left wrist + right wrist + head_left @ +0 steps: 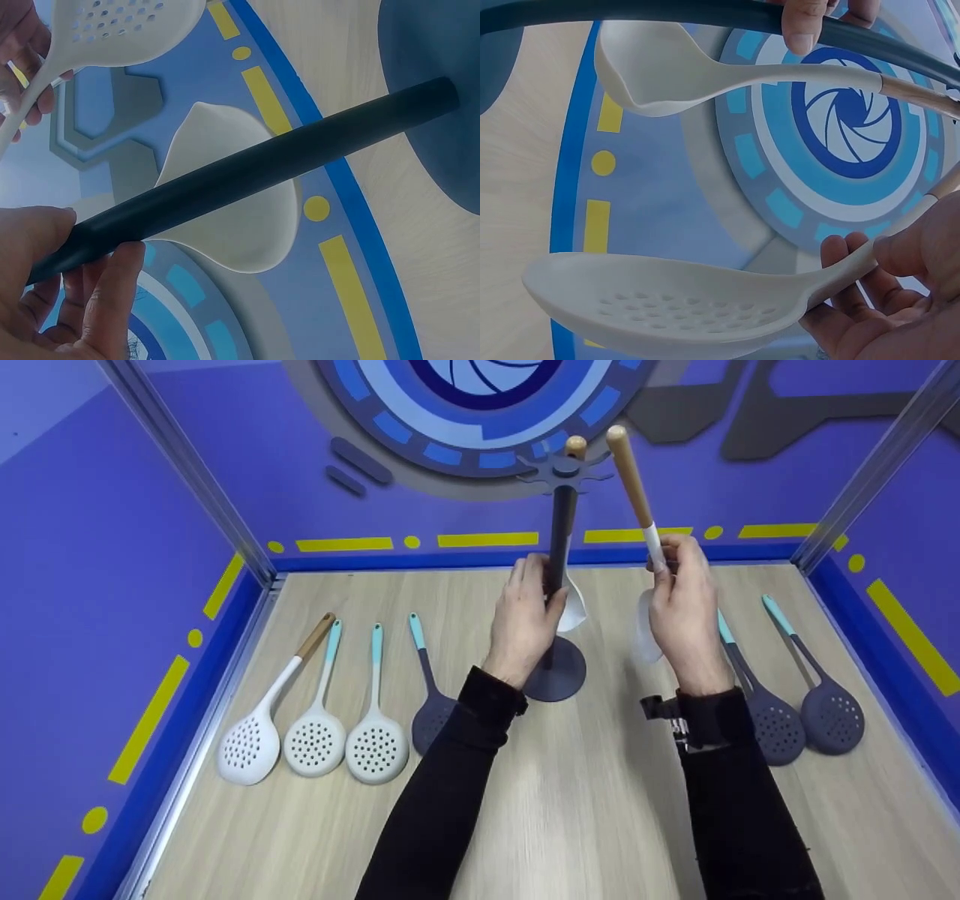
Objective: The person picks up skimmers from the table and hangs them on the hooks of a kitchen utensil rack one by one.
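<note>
My left hand (525, 619) grips the pole of a dark utensil stand (559, 529), which rises from a round base (566, 679) to a ring of hooks. A white ladle (656, 71) with a wooden handle hangs from the stand's far side, its pointed lip showing in both wrist views. To the right of the pole, my right hand (682, 607) holds a white skimmer (675, 300) by its neck, wooden handle (631, 480) upward and perforated bowl low. The head view shows that bowl mostly hidden behind the hand.
On the table's left lie a white skimmer (247, 746) with a wooden handle, two pale skimmers (315, 742) with teal handles, and a dark one (431, 720) partly under my left sleeve. Two dark skimmers (832, 716) lie at right. Blue printed walls (202, 457) enclose the table.
</note>
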Motion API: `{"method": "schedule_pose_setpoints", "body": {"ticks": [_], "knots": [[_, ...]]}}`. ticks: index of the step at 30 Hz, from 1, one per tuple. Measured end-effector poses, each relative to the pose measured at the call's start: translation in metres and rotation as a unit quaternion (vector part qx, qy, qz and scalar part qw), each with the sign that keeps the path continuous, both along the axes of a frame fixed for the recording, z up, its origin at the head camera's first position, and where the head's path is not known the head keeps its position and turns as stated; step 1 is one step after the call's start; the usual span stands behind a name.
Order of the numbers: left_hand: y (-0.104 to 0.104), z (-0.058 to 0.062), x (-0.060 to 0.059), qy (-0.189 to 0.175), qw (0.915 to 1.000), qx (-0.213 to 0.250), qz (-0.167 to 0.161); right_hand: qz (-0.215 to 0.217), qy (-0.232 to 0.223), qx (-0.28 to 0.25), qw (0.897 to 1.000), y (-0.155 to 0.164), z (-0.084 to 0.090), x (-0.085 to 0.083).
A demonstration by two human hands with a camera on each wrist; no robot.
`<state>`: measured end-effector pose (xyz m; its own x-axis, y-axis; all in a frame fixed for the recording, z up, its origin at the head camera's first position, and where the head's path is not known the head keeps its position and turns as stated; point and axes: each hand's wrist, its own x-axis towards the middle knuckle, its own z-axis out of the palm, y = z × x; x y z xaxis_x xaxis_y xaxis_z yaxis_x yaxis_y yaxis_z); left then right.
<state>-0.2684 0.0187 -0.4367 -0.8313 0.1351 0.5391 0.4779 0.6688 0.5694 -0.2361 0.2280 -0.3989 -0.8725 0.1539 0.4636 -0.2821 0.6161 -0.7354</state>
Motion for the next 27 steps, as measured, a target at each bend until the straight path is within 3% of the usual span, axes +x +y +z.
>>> {"method": "schedule_pose_setpoints", "body": {"ticks": [27], "knots": [[0.0001,-0.0002,-0.001,0.001,1.0,0.001,-0.002,0.017,-0.007,0.001,1.0,-0.0026,-0.0057,0.0027]]}}
